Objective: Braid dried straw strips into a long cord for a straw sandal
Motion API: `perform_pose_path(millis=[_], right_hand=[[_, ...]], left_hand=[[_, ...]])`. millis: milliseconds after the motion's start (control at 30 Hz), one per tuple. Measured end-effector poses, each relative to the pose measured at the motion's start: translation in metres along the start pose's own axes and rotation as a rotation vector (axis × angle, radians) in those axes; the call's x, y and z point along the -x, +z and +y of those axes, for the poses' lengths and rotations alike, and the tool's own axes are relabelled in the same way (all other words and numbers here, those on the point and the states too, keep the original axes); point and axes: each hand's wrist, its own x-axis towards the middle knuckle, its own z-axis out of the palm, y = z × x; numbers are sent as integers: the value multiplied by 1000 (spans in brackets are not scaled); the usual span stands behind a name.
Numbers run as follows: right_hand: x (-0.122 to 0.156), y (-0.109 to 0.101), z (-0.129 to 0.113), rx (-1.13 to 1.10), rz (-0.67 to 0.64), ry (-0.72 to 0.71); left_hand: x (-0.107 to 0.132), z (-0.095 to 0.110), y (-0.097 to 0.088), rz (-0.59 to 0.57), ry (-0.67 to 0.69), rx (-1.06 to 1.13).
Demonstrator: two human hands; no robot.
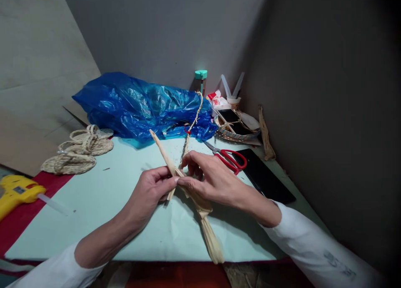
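Observation:
My left hand pinches a pale dried plant-fibre strip, whose stiff end sticks up and to the left. Beside it, my right hand is closed with thumb and forefinger at the point where the fibre strands cross. Away from my fingers runs a thin braid, with a red tie around it and its far end lying over a blue plastic bag. A wide loose strand hangs from under my right hand toward the table's front edge. My fingers partly hide the crossing strands.
Red-handled scissors lie right of my hands by a black flat tablet-like object. Woven sandals and a yellow glue gun are left. A basket holding a phone stands back right. A grey wall borders the right.

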Motion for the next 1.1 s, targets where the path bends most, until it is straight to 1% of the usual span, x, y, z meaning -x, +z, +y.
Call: perform_pose_path(millis=[133, 300, 400, 500, 567, 700, 767, 900, 1100], right_hand=[[0, 0, -1, -23, -54, 43], [0, 0, -6, 5, -12, 123], [-1, -2, -8, -8, 23, 131], [-2, -5, -6, -37, 42, 161], [-3, -6, -2, -79, 16, 181], [-3, -3, 6, -212, -94, 193], [-3, 0, 9, -241, -112, 184], [-2, 3, 7, -184, -96, 167], [-1, 5, 2, -115, -97, 170]], left_hand=[[1, -3, -1, -6, -32, 12], [-1, -3, 2, 20, -5, -88], [-1, -1, 4, 70, -1, -90], [0, 1, 4, 70, -16, -87], [0, 0, 3, 51, -15, -110], [0, 0, 2, 35, -4, -125], [0, 0, 3, 32, 0, -118], [0, 2, 3, 19, 9, -135], [0, 3, 3, 38, 18, -154]])
